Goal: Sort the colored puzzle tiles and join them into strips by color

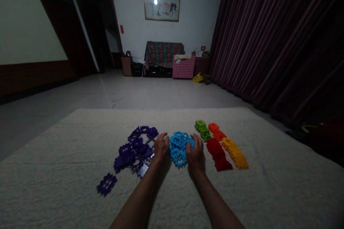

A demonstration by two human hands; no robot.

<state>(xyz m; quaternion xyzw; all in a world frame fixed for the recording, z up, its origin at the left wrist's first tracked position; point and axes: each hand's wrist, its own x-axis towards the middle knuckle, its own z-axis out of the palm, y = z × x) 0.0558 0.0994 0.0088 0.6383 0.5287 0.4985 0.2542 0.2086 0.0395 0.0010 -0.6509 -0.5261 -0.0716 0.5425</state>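
Note:
A pile of light-blue interlocking plastic pieces (177, 155) with toothed edges lies between my two hands. My left hand (161, 147) rests against the pile's left side, fingers pointing forward, loosely curved and apart. On the opposite side, my right hand (196, 154) has its thumb and fingers around a blue piece at the pile's right edge. Dark purple toothed pieces (137, 146) are heaped just left of my left hand. One purple square piece (106, 184) lies apart, nearer to me.
Right of my right hand are rows of green (203, 130), orange (216, 131), red (218, 154) and yellow pieces (235, 153). Everything lies on a pale fleecy cover (172, 200). Beyond its far edge are a tiled floor (161, 93), a cloth-draped cabinet (163, 53) and a dark curtain (255, 43).

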